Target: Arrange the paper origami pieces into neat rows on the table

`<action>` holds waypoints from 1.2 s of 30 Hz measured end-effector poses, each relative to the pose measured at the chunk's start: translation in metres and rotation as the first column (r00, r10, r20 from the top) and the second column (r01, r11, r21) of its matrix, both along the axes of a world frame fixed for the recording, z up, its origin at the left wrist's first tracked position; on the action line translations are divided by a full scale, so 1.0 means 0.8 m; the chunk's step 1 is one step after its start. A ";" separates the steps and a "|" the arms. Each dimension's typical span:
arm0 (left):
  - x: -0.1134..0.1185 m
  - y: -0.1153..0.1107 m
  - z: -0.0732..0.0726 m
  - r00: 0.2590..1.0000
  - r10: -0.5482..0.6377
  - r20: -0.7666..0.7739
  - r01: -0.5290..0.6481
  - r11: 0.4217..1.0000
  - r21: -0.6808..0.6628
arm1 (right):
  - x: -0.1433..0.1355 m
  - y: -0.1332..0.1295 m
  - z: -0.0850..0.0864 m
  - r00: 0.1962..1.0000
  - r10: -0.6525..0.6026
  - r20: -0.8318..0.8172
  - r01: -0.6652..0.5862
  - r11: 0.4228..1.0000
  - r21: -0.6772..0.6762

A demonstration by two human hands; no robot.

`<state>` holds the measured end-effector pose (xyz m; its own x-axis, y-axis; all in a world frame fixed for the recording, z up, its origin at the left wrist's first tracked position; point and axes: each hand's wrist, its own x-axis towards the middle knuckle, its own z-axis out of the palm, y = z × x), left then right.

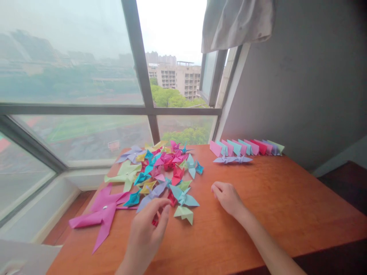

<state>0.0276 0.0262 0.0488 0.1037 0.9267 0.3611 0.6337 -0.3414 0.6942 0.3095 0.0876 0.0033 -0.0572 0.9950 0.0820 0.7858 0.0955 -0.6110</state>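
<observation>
My left hand is over the near edge of a heap of folded paper cranes. Its fingers are loosely curved with a gap to the thumb, and a red bit of paper shows through that gap. Just beyond the fingertips lie a red paper crane, a light blue crane and a pale green one. My right hand is low over the bare wood to the right, its fingers curled in, with nothing visible in them. Two lilac cranes lie farther back, apart from the heap.
A magenta pinwheel lies at the table's left, with a pale green pinwheel and a lilac pinwheel behind it. Several folded papers stand in a row at the back right. Windows border the wooden table; a grey cloth hangs above.
</observation>
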 end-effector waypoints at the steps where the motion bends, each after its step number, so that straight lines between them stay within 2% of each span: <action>1: 0.002 -0.011 -0.006 0.999 -0.028 -0.029 0.029 0.999 0.024 | -0.013 -0.004 0.001 0.998 0.041 -0.037 -0.041 0.999 0.000; 3: 0.007 -0.030 -0.015 0.991 -0.116 -0.072 0.120 0.992 0.049 | -0.037 -0.009 0.000 0.991 0.092 -0.094 -0.091 0.996 0.019; 7: 0.027 -0.053 -0.031 0.952 -0.286 -0.104 0.284 0.958 -0.035 | -0.075 -0.010 -0.008 0.981 0.124 -0.152 -0.115 0.991 0.066; 13: 0.057 -0.057 -0.051 0.938 -0.338 -0.081 0.321 0.932 -0.170 | -0.096 -0.007 -0.022 0.949 0.093 -0.302 -0.102 0.995 -0.013; 17: 0.065 -0.051 -0.057 0.951 -0.304 -0.053 0.289 0.938 -0.193 | -0.092 -0.011 -0.027 0.886 0.068 -0.458 -0.093 0.995 -0.033; 23: 0.065 -0.047 -0.058 0.966 -0.252 -0.055 0.237 0.952 -0.192 | -0.094 -0.012 -0.012 0.807 0.184 -0.561 -0.206 0.978 0.024; 26: 0.063 -0.047 -0.065 0.976 -0.217 -0.015 0.211 0.961 -0.177 | -0.098 -0.010 -0.001 0.839 0.201 -0.506 -0.187 0.979 0.079; 30: 0.062 -0.046 -0.073 0.982 -0.174 0.074 0.185 0.965 -0.184 | -0.088 -0.019 0.015 0.878 0.227 -0.421 -0.141 0.964 0.226; 34: 0.064 -0.045 -0.069 0.980 -0.090 0.179 0.131 0.965 -0.229 | -0.066 -0.050 0.023 0.912 0.106 -0.396 0.043 0.936 0.349; 36: 0.064 -0.044 -0.063 0.958 -0.074 0.279 0.154 0.949 -0.275 | -0.058 -0.071 0.023 0.930 0.055 -0.364 0.098 0.916 0.389</action>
